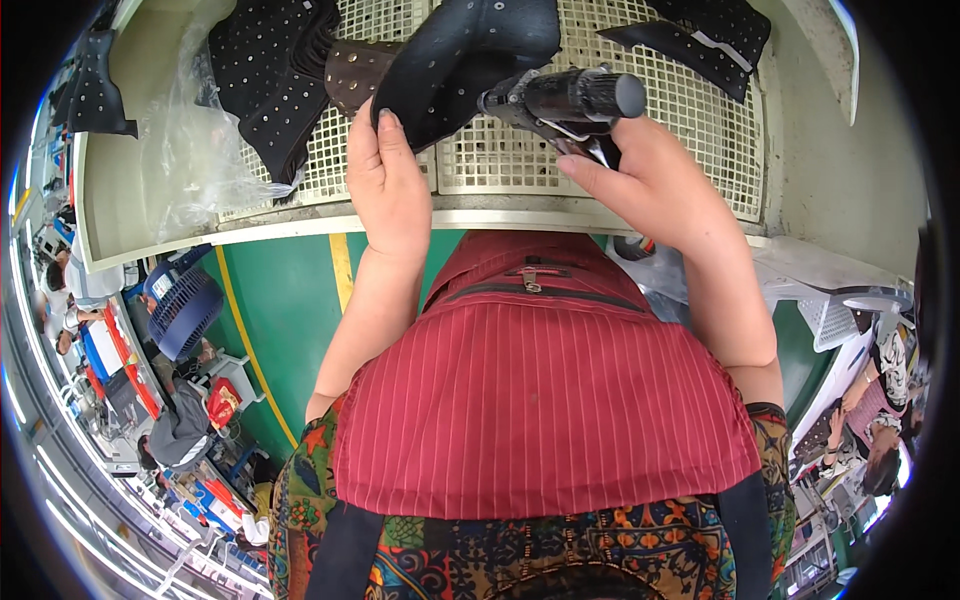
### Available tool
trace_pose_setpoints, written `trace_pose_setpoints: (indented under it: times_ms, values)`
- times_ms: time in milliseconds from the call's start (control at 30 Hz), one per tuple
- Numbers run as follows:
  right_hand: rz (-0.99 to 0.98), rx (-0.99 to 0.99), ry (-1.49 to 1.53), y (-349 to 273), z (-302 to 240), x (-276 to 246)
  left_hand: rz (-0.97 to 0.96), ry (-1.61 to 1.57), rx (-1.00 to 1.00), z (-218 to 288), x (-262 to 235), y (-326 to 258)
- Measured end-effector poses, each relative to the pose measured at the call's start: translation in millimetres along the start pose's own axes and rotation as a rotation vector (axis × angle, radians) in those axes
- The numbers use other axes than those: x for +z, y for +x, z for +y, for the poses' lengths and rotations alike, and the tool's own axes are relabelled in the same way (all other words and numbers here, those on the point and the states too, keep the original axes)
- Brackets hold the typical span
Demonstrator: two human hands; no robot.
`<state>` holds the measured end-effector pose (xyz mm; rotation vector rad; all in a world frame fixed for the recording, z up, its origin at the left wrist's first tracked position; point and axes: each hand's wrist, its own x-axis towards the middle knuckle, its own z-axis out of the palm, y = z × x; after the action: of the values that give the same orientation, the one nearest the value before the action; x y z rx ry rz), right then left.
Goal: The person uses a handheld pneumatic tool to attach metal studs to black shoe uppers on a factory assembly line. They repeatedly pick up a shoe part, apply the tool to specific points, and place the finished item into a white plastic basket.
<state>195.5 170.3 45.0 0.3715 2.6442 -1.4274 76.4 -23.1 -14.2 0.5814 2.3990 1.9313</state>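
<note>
Fingers (397, 150) of the left hand (391, 195) were closed on the near left edge of a curved black piece (460, 45) dotted with small metal studs, the thumb lying on its near side. The right hand (660, 180) was wrapped around the lower part of a black hand tool (565, 95), its thumb along the near side (the other fingers were mostly hidden, so I could not tell how tightly they curled). The tool's thick barrel lay crosswise, its ribbed, round end to the right and its narrower end just beside the black piece.

Both were above a cream grid (600, 172) of square holes, set in a pale tray (340, 222). To the left lay a stack of black studded material (275, 85), next to a brown studded piece (357, 72) and a clear plastic bag (180, 165). Another dark studded piece (712, 42) lay at the upper right.

Below the tray, a red pinstriped apron (540, 400) covered patterned clothing (640, 545). A blue fan (185, 312) stood to the left, by the green floor (290, 275).
</note>
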Motion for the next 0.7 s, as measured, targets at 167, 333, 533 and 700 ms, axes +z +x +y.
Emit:
trace_pose_setpoints:
  times_ms: [167, 333, 533, 700]
  values:
    - [-0.024, 0.004, -0.032, 13, -3, 5, 0.032, 0.008, -0.030, -3, 0, -5]
    - [-0.016, -0.047, -0.008, 23, -5, 10, 0.035, 0.070, -0.034, -8, -1, -10]
    - [0.014, 0.004, -0.074, 18, -4, 2, 0.003, 0.036, -0.051, -7, -2, -14]
    - [-0.113, -0.002, -0.006, 13, -11, -6, -0.049, -0.052, -0.035, 1, 1, -12]
